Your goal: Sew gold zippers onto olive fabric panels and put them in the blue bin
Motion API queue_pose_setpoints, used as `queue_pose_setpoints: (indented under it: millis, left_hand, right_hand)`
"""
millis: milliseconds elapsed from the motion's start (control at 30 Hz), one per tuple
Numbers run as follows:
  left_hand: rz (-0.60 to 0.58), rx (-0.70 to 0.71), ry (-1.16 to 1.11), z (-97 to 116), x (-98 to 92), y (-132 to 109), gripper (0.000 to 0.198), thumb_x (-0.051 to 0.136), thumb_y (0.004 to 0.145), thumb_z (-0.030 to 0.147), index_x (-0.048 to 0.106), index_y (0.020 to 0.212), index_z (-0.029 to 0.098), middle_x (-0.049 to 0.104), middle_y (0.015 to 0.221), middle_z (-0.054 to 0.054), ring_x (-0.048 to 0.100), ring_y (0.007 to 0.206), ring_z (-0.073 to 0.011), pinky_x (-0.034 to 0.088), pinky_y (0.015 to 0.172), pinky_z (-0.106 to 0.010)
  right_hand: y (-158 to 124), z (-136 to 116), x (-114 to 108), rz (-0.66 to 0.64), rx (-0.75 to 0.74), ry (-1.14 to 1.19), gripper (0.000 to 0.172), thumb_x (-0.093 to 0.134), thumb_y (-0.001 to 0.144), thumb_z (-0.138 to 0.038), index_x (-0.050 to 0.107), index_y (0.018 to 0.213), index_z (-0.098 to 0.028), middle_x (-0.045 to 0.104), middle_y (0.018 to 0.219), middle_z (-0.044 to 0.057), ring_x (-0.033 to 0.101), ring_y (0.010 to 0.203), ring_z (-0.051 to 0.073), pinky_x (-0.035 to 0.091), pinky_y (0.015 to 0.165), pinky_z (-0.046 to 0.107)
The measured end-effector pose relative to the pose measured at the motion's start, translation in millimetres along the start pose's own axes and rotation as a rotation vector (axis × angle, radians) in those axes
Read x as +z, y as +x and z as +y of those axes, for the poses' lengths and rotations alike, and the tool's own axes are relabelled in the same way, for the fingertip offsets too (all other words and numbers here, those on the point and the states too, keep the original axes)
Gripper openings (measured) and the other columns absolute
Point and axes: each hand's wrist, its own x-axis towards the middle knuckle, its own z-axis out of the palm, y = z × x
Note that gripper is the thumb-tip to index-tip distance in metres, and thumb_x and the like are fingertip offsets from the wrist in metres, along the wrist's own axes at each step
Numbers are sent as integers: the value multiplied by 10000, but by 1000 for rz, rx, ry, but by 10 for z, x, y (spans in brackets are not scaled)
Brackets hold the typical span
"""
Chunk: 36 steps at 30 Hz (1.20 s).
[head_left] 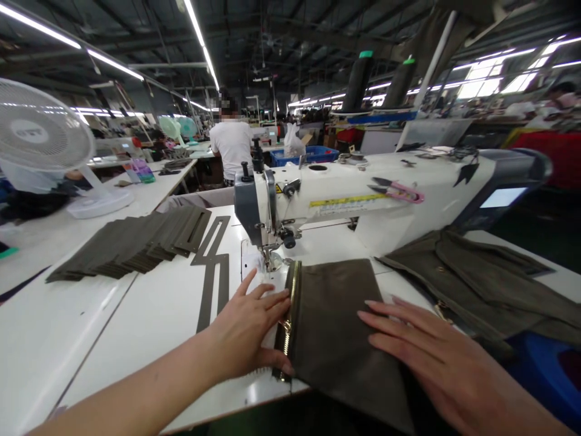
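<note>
White glossy bench (136, 327). A white industrial sewing machine (354, 194) stands far middle. A dark olive rectangular fabric panel (338, 315) lies flat at the near edge, just in front of the needle, with a brass zipper (290, 303) along its left edge. Far left is a fanned stack of dark olive fabric pieces (131, 242). A flat olive stepped strip (213, 272) lies between stack and machine. Right side has a rumpled olive garment (481, 284).

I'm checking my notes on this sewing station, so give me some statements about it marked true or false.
The left hand rests on the zipper edge of the fabric piece. True.
The right hand grips the scissors. False: it lies flat on the fabric piece; the scissors lie on the sewing machine.
A fan stands at the left. True.
The stack of cut pieces lies right of the sewing machine. False: it lies left of it.
</note>
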Motion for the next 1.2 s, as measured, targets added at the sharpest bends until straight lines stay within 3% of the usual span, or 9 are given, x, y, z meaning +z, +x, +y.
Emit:
queue_pose_setpoints:
  millis: [167,267,367,500,767,867,967,1033,1200]
  left_hand:
    - [100,-54,28,59,95,44,831,516,568,784,535,1148,190,528,1216,-106,406,1188,-305,40,1084,-491]
    - [55,-37,45,38,99,103,960,459,580,811,442,1243,117,363,1369,-164,233,1298,-331,24,1080,-505]
    - [-35,-13,58,24,95,146,1063,419,622,803,239,1359,59,211,1425,-203,133,1325,-342,-3,1060,-545]
    - [-49,-15,84,16,116,163,1060,414,650,776,204,1366,24,157,1422,-229,90,1326,-354,-28,1046,-566]
    - [-22,-48,120,27,156,202,1134,414,584,815,228,1356,4,177,1422,-236,105,1309,-405,-52,1046,-547]
    - [-54,-55,107,36,146,229,1160,412,568,825,219,1356,-4,173,1421,-242,94,1308,-411,-52,1045,-543]
    - [-86,-59,101,32,157,252,1193,400,552,838,215,1351,-27,157,1418,-257,71,1309,-415,-76,1041,-539]
    - [-77,-55,99,20,178,260,1195,393,553,840,202,1356,-24,145,1421,-255,57,1312,-412,-87,1037,-541]
    - [-53,-47,39,-14,214,236,1188,422,561,830,149,1376,11,107,1440,-232,17,1321,-392,-67,1041,-545]
  right_hand:
    - [-202,104,153,31,417,102,372,339,801,-116,618,1031,-206,595,1129,99,573,1023,201,496,818,333]
    - [-3,235,294,-23,778,221,363,321,861,-251,569,1097,-129,642,998,116,617,894,206,478,798,322]
    - [376,445,386,-196,965,220,382,374,871,-362,585,1034,-88,669,875,109,627,813,208,463,734,289]
    - [748,634,507,-241,975,133,356,375,892,-383,606,790,-132,662,715,70,621,656,178,418,550,237]
    - [717,604,686,-284,830,-180,225,384,896,-238,552,973,-110,652,721,122,622,681,270,404,574,316]
    - [830,481,623,-256,757,-244,253,356,876,-135,557,1008,-55,629,943,207,577,928,315,418,755,405]
    - [930,218,636,-161,474,-153,355,339,895,-182,499,1180,-44,464,1283,192,364,1228,277,268,1006,431]
    - [923,43,713,-159,355,-19,428,316,907,-248,438,1261,-42,386,1358,158,293,1281,237,223,1051,424]
    - [783,-82,892,-246,354,82,483,261,909,-266,341,1334,-52,280,1415,122,206,1318,200,187,1071,442]
